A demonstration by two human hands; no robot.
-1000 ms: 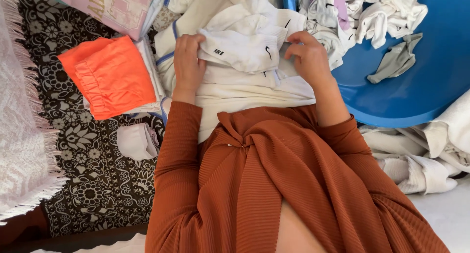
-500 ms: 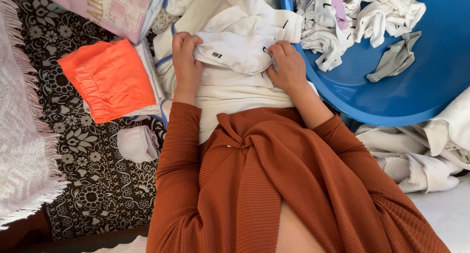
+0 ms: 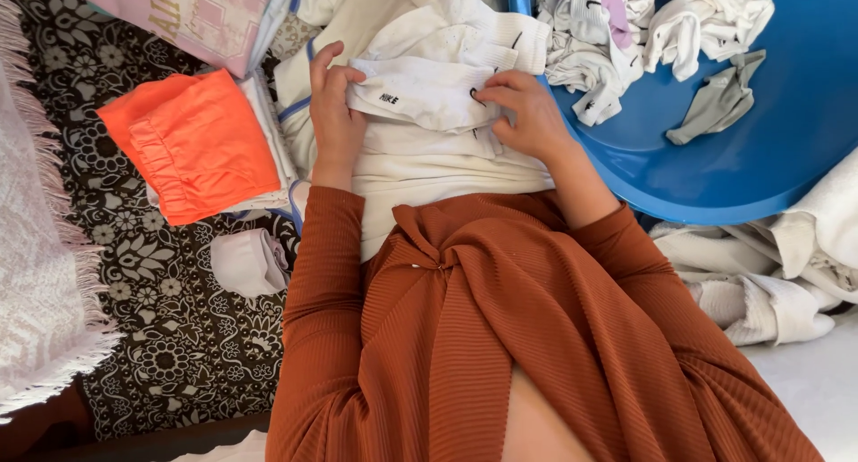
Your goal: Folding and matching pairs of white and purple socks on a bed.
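Two hands work a folded white sock (image 3: pixel 420 91) in the upper middle of the frame, above the rust-coloured ribbed garment (image 3: pixel 500 337) that fills the lower centre. The left hand (image 3: pixel 335 113) grips the sock's left end, thumb and fingers closed on the fabric while one finger lifts free above it. The right hand (image 3: pixel 527 113) pinches the sock's right edge, fingers curled down onto the cloth. Half a second earlier that right hand lay pressed flatter over the sock's right end; a second ago it was raised and apart from the sock, toward the blue tub (image 3: pixel 760 158). So it has come in, pressed, and now drawn back slightly to the edge, which reads as a fold being smoothed and squared rather than started. The sock rests on a stack of cream and white garments (image 3: pixel 429 163), with another white sock (image 3: pixel 465 29) just beyond it toward the top of the frame. At upper right the tub holds a heap of loose white socks (image 3: pixel 643 24) and one grey sock (image 3: pixel 715 105) lying apart on the bare blue floor of the tub. To the left, a folded orange garment (image 3: pixel 192 145) sits on a black-and-white floral cloth (image 3: pixel 170 328), with a small pale rolled item (image 3: pixel 248 261) below it. Crumpled white laundry (image 3: pixel 769 283) lies at the right edge.
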